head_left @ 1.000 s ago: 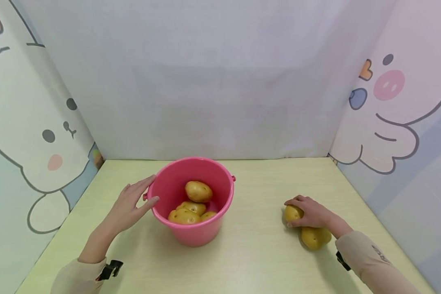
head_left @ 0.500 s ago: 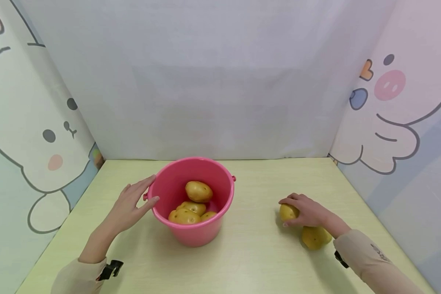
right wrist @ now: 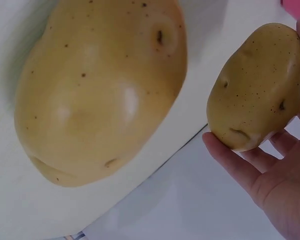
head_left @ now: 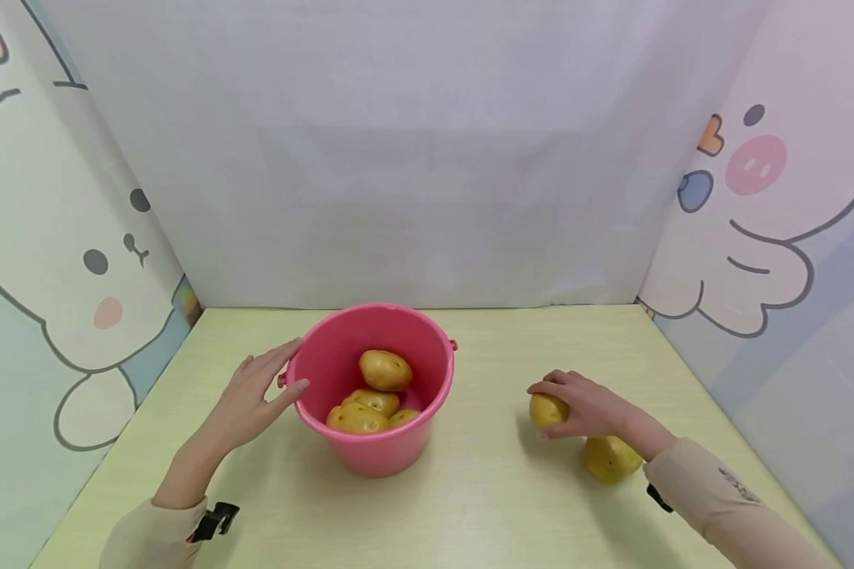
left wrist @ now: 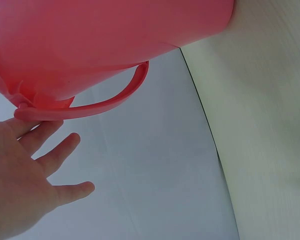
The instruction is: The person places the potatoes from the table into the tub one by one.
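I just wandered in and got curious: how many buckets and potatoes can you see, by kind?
Pink bucket: 1
Potatoes: 6 showing (4 inside the bucket, 1 held, 1 on the table)
Total: 7

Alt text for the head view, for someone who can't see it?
A person's right hand holds a potato near another potato on the table; the left hand is at the rim of a pink bucket with four potatoes visible inside.

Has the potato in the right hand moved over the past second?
Yes. In the head view, the potato in the right hand has shifted toward the picture's left, closer to the pink bucket, which has stayed put.
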A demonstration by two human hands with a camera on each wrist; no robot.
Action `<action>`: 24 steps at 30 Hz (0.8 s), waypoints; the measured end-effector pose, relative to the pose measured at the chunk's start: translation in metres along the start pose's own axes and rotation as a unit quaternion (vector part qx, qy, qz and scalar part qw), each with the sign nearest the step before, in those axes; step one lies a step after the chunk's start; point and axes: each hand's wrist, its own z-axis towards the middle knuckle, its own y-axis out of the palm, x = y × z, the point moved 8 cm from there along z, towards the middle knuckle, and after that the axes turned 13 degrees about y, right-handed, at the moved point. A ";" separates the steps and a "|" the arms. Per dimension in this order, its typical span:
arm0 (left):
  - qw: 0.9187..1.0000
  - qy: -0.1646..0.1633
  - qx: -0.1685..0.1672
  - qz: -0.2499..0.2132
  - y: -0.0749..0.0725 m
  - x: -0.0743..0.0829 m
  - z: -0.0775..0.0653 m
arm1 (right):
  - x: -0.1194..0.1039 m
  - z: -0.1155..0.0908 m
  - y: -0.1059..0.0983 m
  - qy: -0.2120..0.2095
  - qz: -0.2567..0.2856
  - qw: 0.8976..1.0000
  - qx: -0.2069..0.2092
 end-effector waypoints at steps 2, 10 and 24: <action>1.000 0.000 0.000 -0.001 0.000 0.000 0.000 | -0.003 0.000 -0.002 -0.004 0.001 1.000 -0.001; 1.000 -0.001 -0.001 -0.002 0.000 0.000 0.000 | -0.017 0.003 -0.013 -0.033 -0.018 0.999 -0.001; 1.000 -0.002 0.000 -0.003 0.000 0.001 0.001 | -0.041 0.007 -0.033 -0.047 -0.032 0.998 -0.008</action>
